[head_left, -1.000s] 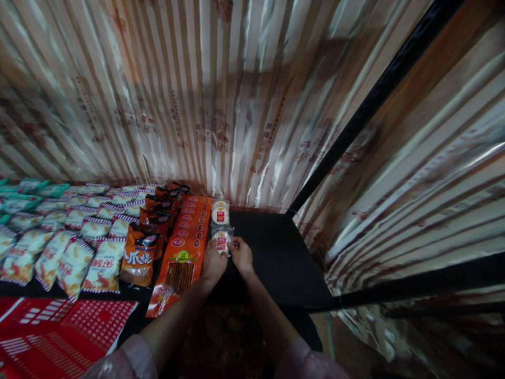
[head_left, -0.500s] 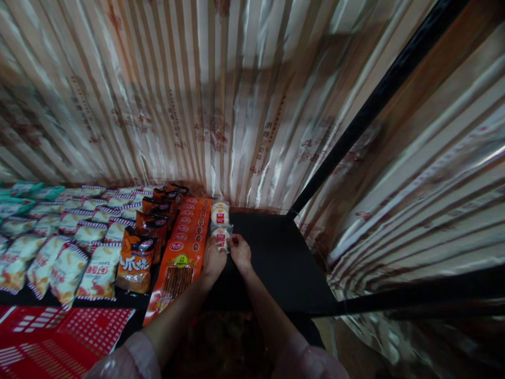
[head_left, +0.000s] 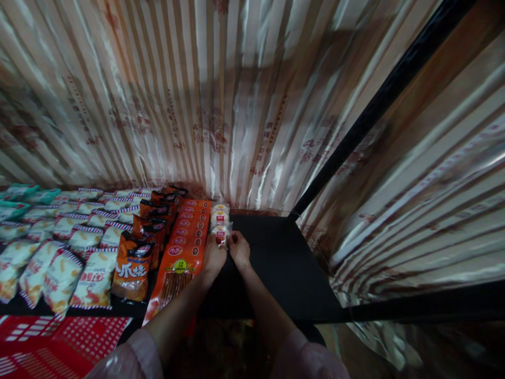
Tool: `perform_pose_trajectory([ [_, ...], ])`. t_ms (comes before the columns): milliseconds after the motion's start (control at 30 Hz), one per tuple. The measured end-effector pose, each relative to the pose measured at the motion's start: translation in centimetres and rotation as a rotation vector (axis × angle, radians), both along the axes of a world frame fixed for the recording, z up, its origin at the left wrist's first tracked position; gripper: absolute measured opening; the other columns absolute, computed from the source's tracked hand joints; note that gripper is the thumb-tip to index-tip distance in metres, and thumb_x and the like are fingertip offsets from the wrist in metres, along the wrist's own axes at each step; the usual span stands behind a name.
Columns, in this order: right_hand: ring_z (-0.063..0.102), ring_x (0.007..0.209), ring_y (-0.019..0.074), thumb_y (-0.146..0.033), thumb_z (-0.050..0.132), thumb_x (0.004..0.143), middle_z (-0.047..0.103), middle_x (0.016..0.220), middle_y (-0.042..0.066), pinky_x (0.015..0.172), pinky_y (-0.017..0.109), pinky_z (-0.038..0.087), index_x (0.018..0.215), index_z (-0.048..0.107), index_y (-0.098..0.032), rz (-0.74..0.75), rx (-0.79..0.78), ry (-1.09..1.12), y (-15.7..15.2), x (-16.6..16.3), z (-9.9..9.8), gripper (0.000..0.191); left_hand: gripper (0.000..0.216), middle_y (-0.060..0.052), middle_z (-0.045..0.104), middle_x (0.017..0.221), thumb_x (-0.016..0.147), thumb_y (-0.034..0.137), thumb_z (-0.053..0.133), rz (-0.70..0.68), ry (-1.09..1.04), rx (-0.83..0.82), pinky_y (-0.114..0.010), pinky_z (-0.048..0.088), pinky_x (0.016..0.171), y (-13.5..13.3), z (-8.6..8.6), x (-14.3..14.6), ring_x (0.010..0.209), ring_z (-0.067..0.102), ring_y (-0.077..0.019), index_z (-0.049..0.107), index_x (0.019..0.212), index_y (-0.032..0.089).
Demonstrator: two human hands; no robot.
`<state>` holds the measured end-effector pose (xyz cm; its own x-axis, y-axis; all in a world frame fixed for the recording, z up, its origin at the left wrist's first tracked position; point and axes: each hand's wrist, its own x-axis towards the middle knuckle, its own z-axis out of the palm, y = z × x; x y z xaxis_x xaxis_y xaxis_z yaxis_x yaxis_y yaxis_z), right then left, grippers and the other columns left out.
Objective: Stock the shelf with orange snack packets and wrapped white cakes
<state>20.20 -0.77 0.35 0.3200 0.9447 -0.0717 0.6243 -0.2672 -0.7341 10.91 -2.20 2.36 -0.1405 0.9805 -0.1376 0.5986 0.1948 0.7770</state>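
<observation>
A small clear packet with white round pieces and a red label [head_left: 221, 233] lies on the black shelf [head_left: 272, 263]. My left hand [head_left: 215, 255] grips its near left side, fingers closed. On its near right corner, my right hand [head_left: 239, 247] pinches the wrapper. Behind it lies a similar white packet [head_left: 220, 213], in line with the first. Left of my hands is an overlapping row of long orange snack packs [head_left: 187, 231] with brown sticks showing through the front one; my left forearm passes over its near end.
Further left stand orange-and-black snack bags [head_left: 132, 271], several rows of white snack bags [head_left: 92, 276] and green bags [head_left: 18, 209]. A red plastic basket [head_left: 84, 337] sits below the front edge. A black post [head_left: 355, 137] rises at the back right corner, before striped foil sheeting [head_left: 244, 105].
Both hands stay on the front white packet with hardly any movement. The view has shifted slightly, so the bags and basket appear a little lower and further left.
</observation>
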Motion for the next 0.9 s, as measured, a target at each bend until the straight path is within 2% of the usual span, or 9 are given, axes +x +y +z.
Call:
perform_pose_trajectory([
  [200,0.061,0.077,0.0126,-0.029,0.047,0.078,0.067,0.085,-0.002,0.067,0.021,0.042,0.092,0.059,-0.024,-0.003,0.033,0.026,0.7,0.0,0.0,0.019,0.028,-0.013,0.058,0.11,0.076,0.013,0.046,0.01,-0.006,0.006,-0.026,0.04,0.086,0.5,0.0,0.1,0.102,0.055,-0.0176,0.051,0.103,0.012],
  [533,0.061,0.077,0.0122,-0.027,0.047,0.078,0.067,0.087,-0.001,0.068,0.021,0.042,0.094,0.059,-0.023,-0.021,0.038,0.048,2.1,0.1,-0.3,0.021,0.029,-0.014,0.058,0.106,0.075,0.013,0.047,0.005,-0.001,-0.02,-0.025,0.041,0.081,1.7,0.2,0.1,0.098,0.056,-0.0184,0.05,0.103,0.009],
  [900,0.061,0.076,0.0117,-0.028,0.047,0.078,0.067,0.087,-0.002,0.068,0.021,0.043,0.098,0.059,-0.024,-0.025,0.054,0.032,2.9,0.2,-0.6,0.024,0.03,-0.013,0.057,0.11,0.073,0.012,0.046,0.002,0.018,-0.008,-0.025,0.04,0.083,2.2,-0.1,0.1,0.105,0.053,-0.0188,0.049,0.104,0.012],
])
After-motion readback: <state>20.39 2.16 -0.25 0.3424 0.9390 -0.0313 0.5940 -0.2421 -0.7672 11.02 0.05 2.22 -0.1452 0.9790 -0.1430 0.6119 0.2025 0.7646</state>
